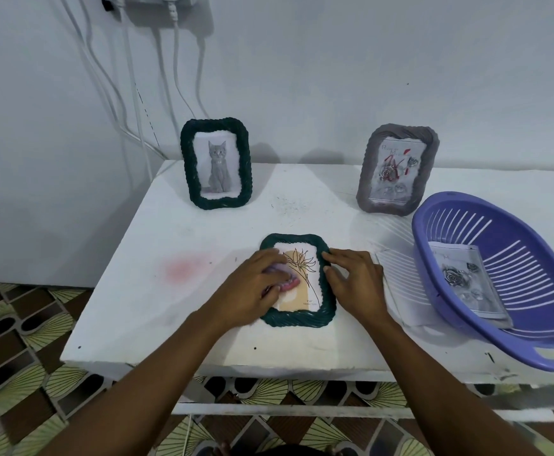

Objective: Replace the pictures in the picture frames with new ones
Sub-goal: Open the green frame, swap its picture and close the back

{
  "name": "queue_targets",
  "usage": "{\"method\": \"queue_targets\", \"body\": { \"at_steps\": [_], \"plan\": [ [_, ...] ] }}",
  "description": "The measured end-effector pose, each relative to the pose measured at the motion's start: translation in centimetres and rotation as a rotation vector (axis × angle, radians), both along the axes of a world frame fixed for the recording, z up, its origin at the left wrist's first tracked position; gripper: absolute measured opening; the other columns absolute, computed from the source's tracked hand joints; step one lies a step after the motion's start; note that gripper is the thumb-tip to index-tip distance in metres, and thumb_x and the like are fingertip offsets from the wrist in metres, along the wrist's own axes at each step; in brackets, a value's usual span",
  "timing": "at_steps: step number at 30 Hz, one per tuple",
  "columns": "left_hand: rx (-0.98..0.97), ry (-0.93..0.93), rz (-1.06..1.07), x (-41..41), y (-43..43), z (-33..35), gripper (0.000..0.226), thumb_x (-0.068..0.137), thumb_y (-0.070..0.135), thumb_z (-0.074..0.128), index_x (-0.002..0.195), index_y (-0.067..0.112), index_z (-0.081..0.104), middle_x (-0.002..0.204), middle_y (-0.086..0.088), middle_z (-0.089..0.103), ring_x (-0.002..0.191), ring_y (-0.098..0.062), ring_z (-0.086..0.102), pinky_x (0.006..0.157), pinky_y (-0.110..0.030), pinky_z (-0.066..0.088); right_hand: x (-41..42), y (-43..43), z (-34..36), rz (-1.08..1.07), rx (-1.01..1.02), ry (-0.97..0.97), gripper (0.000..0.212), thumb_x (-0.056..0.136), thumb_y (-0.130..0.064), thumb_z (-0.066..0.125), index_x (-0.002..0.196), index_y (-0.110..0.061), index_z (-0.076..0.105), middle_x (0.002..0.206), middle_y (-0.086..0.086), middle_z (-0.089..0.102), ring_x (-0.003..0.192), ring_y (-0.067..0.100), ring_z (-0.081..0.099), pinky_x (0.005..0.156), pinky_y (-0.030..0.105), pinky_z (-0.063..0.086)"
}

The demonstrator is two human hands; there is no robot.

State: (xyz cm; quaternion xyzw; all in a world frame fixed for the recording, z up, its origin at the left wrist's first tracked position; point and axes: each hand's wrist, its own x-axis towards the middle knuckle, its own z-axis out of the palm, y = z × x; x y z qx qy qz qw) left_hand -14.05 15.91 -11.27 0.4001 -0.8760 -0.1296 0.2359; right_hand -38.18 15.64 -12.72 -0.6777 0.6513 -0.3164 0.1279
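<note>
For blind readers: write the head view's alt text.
Left hand and right hand rest on a green frame lying flat on a white table. Behind stand a cat frame and a grey frame; purple basket at right.

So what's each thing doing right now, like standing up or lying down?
cat frame: standing upright, picture in.
grey frame: standing upright, picture in.
flower frame: lying flat, face up.
purple basket: holds loose rose picture.
left hand: holds lilac thing on flower frame.
right hand: fingers rest on flower frame's edge.

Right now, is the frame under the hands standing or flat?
Flat. The green frame lies face up on the table, its flower picture showing.
</note>
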Motion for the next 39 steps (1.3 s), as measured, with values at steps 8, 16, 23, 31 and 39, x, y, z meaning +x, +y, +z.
{"method": "queue_targets", "body": {
  "at_steps": [8, 16, 23, 31, 39],
  "plan": [
    [0.049, 0.163, 0.056, 1.5, 2.0, 0.4, 0.035, 0.093, 0.026, 0.047, 0.118, 0.017, 0.07, 0.133, 0.004, 0.053, 0.132, -0.009, 0.037, 0.109, -0.019, 0.03, 0.2, 0.1, 0.2, -0.008, 0.005, 0.013, 0.03, 0.089, -0.031, 0.064, 0.118, -0.029, 0.068, 0.125, -0.007, 0.065, 0.12, 0.017, 0.05, 0.097, 0.041, 0.034],
    [-0.062, 0.021, 0.565, 9.0, 0.0, -0.8, 0.03, 0.092, 0.008, 0.058, 0.121, 0.008, 0.066, 0.13, -0.009, 0.06, 0.132, -0.027, 0.042, 0.113, -0.039, 0.033, 0.1, 0.2, 0.3, -0.006, -0.001, 0.015, 0.029, 0.089, -0.03, 0.064, 0.118, -0.029, 0.069, 0.125, -0.006, 0.065, 0.12, 0.017, 0.05, 0.093, 0.032, 0.028],
    [0.026, -0.303, 0.576, 10.7, 0.5, -0.8, 0.068, 0.094, 0.052, 0.021, 0.144, 0.012, 0.043, 0.149, -0.024, 0.038, 0.141, -0.041, 0.029, 0.115, -0.048, 0.023, 0.1, 0.2, 0.2, 0.012, -0.029, 0.008, 0.029, 0.089, -0.028, 0.065, 0.117, -0.025, 0.07, 0.121, -0.003, 0.067, 0.116, 0.02, 0.054, 0.091, 0.029, 0.032],
    [0.065, -0.375, 0.513, 6.5, 0.4, 0.8, 0.087, 0.087, 0.073, 0.0, 0.152, 0.018, 0.021, 0.16, -0.01, 0.02, 0.149, -0.027, 0.009, 0.12, -0.048, 0.004, -0.1, 0.6, 0.6, 0.004, -0.009, -0.015, 0.033, 0.086, -0.035, 0.067, 0.119, -0.029, 0.067, 0.122, -0.008, 0.066, 0.118, 0.017, 0.052, 0.099, 0.042, 0.038],
    [0.226, 0.152, 0.385, -0.7, 0.8, -0.3, 0.052, 0.094, 0.034, 0.054, 0.141, 0.014, 0.045, 0.144, -0.011, 0.046, 0.137, -0.024, 0.033, 0.117, -0.038, 0.023, 0.3, 0.7, 0.9, 0.03, 0.011, -0.06, 0.038, 0.082, -0.038, 0.07, 0.119, -0.031, 0.067, 0.12, -0.01, 0.067, 0.116, 0.014, 0.052, 0.1, 0.046, 0.041]
  ]
}}
